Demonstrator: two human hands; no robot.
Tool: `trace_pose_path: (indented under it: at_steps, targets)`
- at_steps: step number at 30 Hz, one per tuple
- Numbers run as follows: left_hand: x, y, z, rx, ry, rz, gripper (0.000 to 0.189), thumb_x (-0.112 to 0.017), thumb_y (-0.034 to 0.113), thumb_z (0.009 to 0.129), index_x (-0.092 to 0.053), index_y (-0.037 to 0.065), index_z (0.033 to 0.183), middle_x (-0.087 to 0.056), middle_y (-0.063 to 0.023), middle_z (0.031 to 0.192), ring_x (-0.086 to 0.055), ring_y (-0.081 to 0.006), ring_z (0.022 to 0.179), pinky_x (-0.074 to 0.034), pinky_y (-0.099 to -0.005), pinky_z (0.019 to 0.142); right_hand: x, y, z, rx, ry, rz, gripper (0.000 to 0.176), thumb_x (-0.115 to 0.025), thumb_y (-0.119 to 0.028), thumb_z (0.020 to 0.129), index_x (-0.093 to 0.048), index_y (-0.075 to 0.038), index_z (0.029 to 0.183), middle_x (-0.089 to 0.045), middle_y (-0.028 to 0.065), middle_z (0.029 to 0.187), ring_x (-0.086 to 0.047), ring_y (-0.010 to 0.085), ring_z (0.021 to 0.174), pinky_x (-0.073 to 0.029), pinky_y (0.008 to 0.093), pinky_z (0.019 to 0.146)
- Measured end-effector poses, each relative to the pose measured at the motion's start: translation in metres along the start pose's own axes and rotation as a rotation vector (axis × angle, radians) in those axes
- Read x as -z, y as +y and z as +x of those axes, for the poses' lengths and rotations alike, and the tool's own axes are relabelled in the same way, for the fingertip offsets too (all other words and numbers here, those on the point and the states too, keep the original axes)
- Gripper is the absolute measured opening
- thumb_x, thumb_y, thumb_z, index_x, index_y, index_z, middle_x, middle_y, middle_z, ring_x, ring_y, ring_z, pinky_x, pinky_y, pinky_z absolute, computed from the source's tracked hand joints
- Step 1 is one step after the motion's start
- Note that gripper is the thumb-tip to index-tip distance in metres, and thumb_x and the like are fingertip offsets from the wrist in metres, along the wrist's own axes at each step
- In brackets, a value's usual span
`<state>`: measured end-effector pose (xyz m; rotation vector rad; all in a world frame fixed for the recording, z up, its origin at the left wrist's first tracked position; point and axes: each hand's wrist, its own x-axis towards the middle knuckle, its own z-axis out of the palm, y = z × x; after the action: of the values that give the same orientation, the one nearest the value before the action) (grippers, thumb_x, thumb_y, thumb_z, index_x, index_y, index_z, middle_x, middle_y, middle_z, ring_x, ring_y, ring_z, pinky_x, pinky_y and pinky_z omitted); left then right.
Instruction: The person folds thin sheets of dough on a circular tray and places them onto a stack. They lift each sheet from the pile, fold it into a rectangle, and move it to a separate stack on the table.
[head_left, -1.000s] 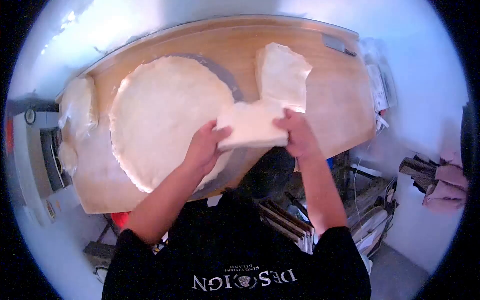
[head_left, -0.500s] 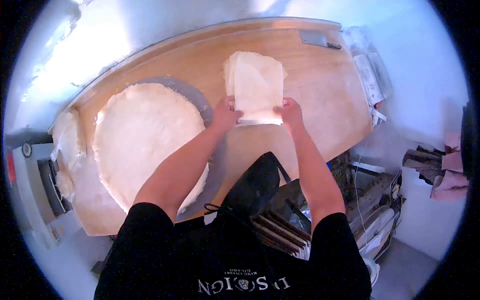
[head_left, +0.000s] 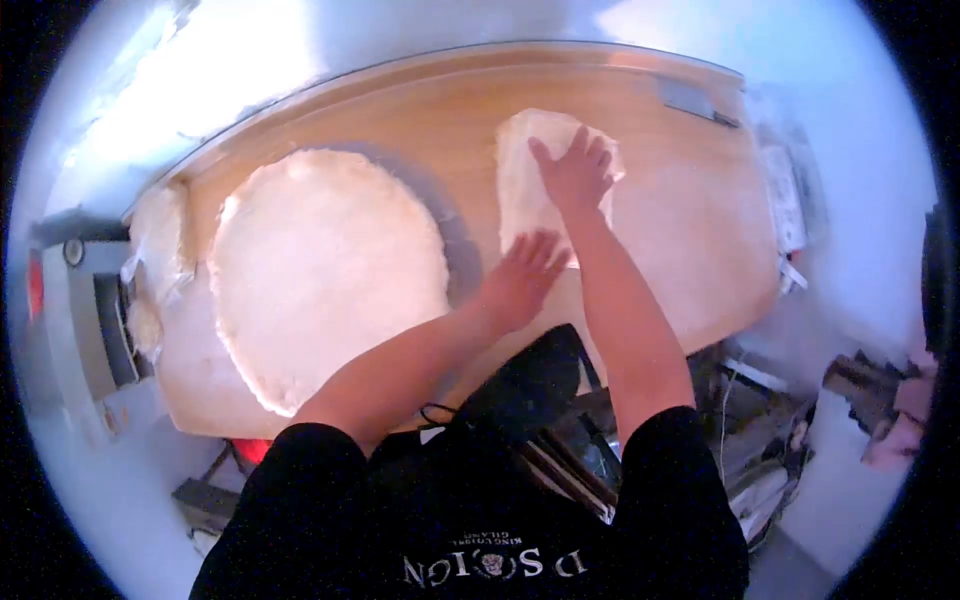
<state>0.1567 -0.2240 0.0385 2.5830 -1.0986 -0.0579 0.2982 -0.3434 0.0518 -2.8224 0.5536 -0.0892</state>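
A stack of thin, pale dough sheets (head_left: 521, 195) lies on the wooden worktable, right of centre. My right hand (head_left: 577, 178) rests over its upper part with the fingers spread. At the near edge of the stack is my left hand (head_left: 526, 278), slightly blurred, its fingers stretched out and nothing in its grasp. To the left, a large round sheet of dough (head_left: 330, 270) with a rough edge covers much of the table. A grey round surface shows past its right side.
A cleaver (head_left: 692, 99) lies at the table's (head_left: 690, 210) far right corner. Plastic-wrapped bundles (head_left: 162, 235) sit along the left edge. White packages (head_left: 787, 200) stand past the right edge, and cluttered shelving (head_left: 745, 420) is below on the right.
Both hands have let go of the top sheet's near corners. My right hand has moved forward onto the stack, and my left hand has drawn nearer to me. The view has shifted.
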Motion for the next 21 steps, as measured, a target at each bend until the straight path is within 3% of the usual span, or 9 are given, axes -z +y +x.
trace_pose_path:
  at_steps: [3, 4, 11, 13, 14, 15, 17, 19, 21]
  targets:
    - [0.004, -0.001, 0.001, 0.004, -0.106, 0.036, 0.056, -0.050, 0.017, 0.086, -0.044, 0.001, 0.140, -0.034, -0.0221, 0.149, -0.027, -0.0392, 0.142, -0.021, -0.0501, 0.117, -0.034, -0.018, 0.010, -0.131, -0.097, -0.060, 0.103, -0.050, -0.077, 0.078, -0.026, -0.009, 0.152, -0.022, 0.0258, 0.155, -0.015, 0.0451, 0.145, -0.013, 0.0704, 0.108]
    - [-0.002, -0.004, 0.002, -0.012, -0.149, 0.041, 0.053, -0.046, 0.014, 0.088, -0.045, 0.001, 0.139, -0.034, -0.0224, 0.149, -0.027, -0.0393, 0.142, -0.021, -0.0502, 0.118, -0.038, -0.020, 0.010, -0.148, -0.143, -0.069, 0.108, -0.053, -0.078, 0.076, -0.021, -0.010, 0.154, -0.013, 0.0243, 0.158, -0.007, 0.0441, 0.147, -0.011, 0.0672, 0.111]
    - [0.005, -0.008, -0.005, 0.056, 0.012, -0.151, 0.054, -0.048, 0.010, 0.086, -0.044, 0.002, 0.139, -0.033, -0.0205, 0.150, -0.027, -0.0365, 0.143, -0.023, -0.0478, 0.117, -0.020, -0.013, 0.017, -0.137, -0.267, -0.009, 0.105, -0.054, -0.075, 0.078, -0.023, -0.008, 0.153, -0.013, 0.0233, 0.159, -0.009, 0.0429, 0.147, -0.006, 0.0654, 0.113]
    - [0.024, -0.011, -0.027, 0.145, 0.066, -0.333, 0.059, -0.062, 0.012, 0.082, -0.045, 0.003, 0.137, -0.035, -0.0228, 0.148, -0.035, -0.0394, 0.137, -0.033, -0.0470, 0.113, -0.011, 0.002, 0.017, 0.022, -0.216, -0.060, 0.095, -0.062, -0.065, 0.079, -0.033, -0.008, 0.149, -0.018, 0.0215, 0.158, -0.012, 0.0419, 0.146, -0.012, 0.0642, 0.113]
    - [0.036, -0.013, -0.044, 0.270, 0.039, -0.451, 0.059, -0.065, 0.012, 0.079, -0.048, 0.004, 0.135, -0.040, -0.0212, 0.145, -0.040, -0.0387, 0.132, -0.036, -0.0455, 0.110, -0.005, 0.000, 0.002, 0.171, 0.062, -0.135, 0.077, -0.067, -0.051, 0.081, -0.045, -0.006, 0.140, -0.036, 0.0204, 0.149, -0.032, 0.0403, 0.138, -0.029, 0.0547, 0.111]
    - [0.048, -0.016, -0.065, 0.393, 0.010, -0.569, 0.059, -0.069, 0.011, 0.076, -0.051, 0.005, 0.132, -0.045, -0.0197, 0.141, -0.046, -0.0379, 0.127, -0.040, -0.0440, 0.107, -0.004, -0.003, -0.008, 0.177, 0.064, -0.140, 0.077, -0.067, -0.051, 0.081, -0.045, -0.006, 0.140, -0.036, 0.0204, 0.149, -0.032, 0.0403, 0.138, -0.029, 0.0547, 0.111]
    - [0.063, -0.027, -0.120, 0.445, 0.316, -0.597, 0.045, -0.067, 0.009, 0.078, -0.057, 0.007, 0.122, -0.055, -0.0163, 0.129, -0.054, -0.0362, 0.116, -0.045, -0.0431, 0.101, -0.009, -0.009, -0.027, 0.361, -0.060, 0.393, 0.052, -0.067, -0.039, 0.083, -0.060, -0.006, 0.122, -0.060, 0.0173, 0.125, -0.056, 0.0357, 0.116, -0.045, 0.0459, 0.097]
    - [0.067, -0.032, -0.176, 0.573, 0.354, -0.572, 0.033, -0.064, 0.007, 0.080, -0.062, 0.007, 0.113, -0.061, -0.0154, 0.118, -0.056, -0.0347, 0.113, -0.046, -0.0419, 0.098, -0.022, -0.037, -0.058, 0.371, -0.320, 0.449, 0.033, -0.067, -0.034, 0.084, -0.068, -0.006, 0.101, -0.069, 0.0135, 0.095, -0.065, 0.0335, 0.091, -0.051, 0.0420, 0.081]
    - [0.061, -0.031, -0.232, 0.731, 0.342, -0.628, 0.030, -0.063, 0.001, 0.081, -0.063, 0.007, 0.110, -0.063, -0.0148, 0.113, -0.059, -0.0333, 0.109, -0.048, -0.0400, 0.095, -0.029, -0.067, -0.092, 0.476, -0.413, 0.450, 0.025, -0.066, -0.029, 0.082, -0.069, -0.006, 0.090, -0.069, 0.0136, 0.086, -0.066, 0.0324, 0.086, -0.051, 0.0448, 0.077]
